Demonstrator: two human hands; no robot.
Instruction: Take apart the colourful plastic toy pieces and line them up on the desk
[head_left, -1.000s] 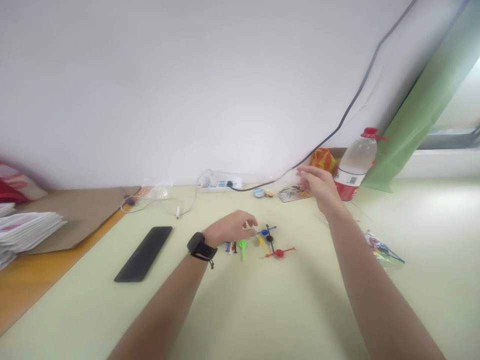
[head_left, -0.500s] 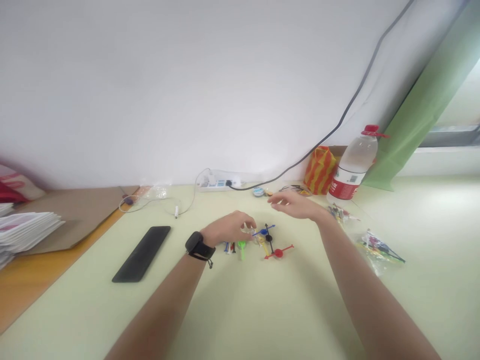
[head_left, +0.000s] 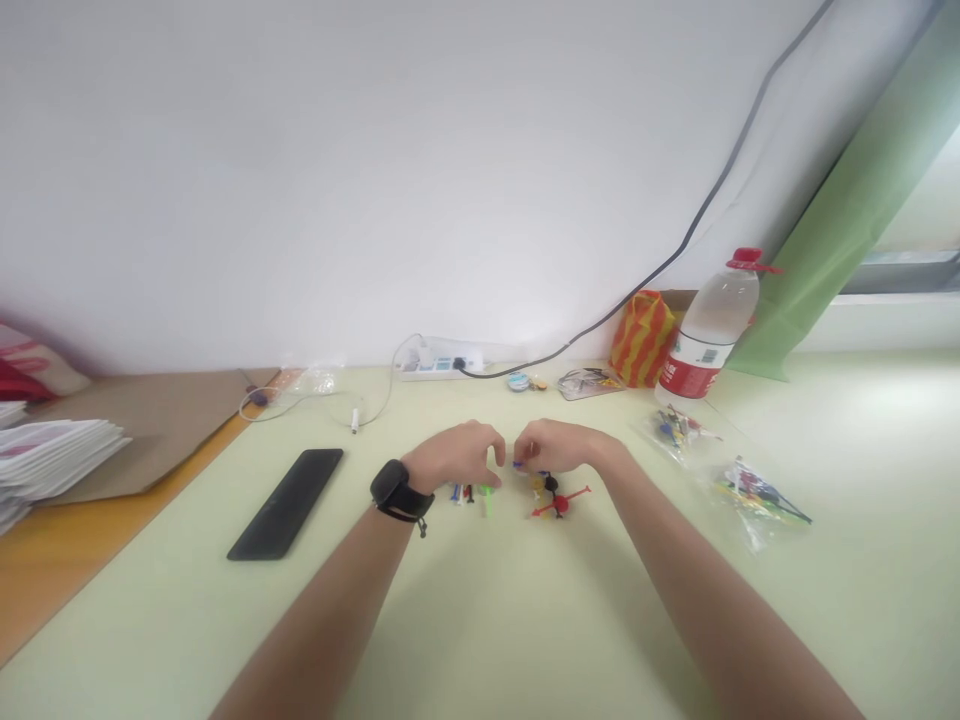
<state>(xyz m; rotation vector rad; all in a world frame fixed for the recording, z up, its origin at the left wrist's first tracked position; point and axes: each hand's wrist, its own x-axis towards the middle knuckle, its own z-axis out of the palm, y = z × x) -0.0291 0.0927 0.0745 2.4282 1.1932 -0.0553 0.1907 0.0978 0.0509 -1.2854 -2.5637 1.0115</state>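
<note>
My left hand (head_left: pixel 459 455), with a black watch on its wrist, hovers low over the small plastic pieces, thumb and fingers curved and apart with nothing between them. A light green piece (head_left: pixel 487 500) lies just under its fingertips. Beside it, small blue, white and dark sticks (head_left: pixel 462 493) are partly covered by the hand. My right hand (head_left: pixel 556 446) pinches a blue arrow-shaped plastic piece (head_left: pixel 517 465), mostly hidden by the fingers. Below that hand lie a red arrow-shaped piece (head_left: pixel 561 505), a black piece (head_left: pixel 551 483) and a yellow piece (head_left: pixel 536 484), close together.
A black flat slab (head_left: pixel 286 505) lies at the left. Plastic bags of coloured pieces (head_left: pixel 761 495) rest at the right, near a large water bottle (head_left: pixel 701 345) and a striped bag (head_left: pixel 642 340). Along the wall sit a power strip (head_left: pixel 439 366) and its dark cable (head_left: pixel 637 290).
My right hand has come down and left from above the table, and its fingers have closed on the blue piece. My left hand has barely moved.
</note>
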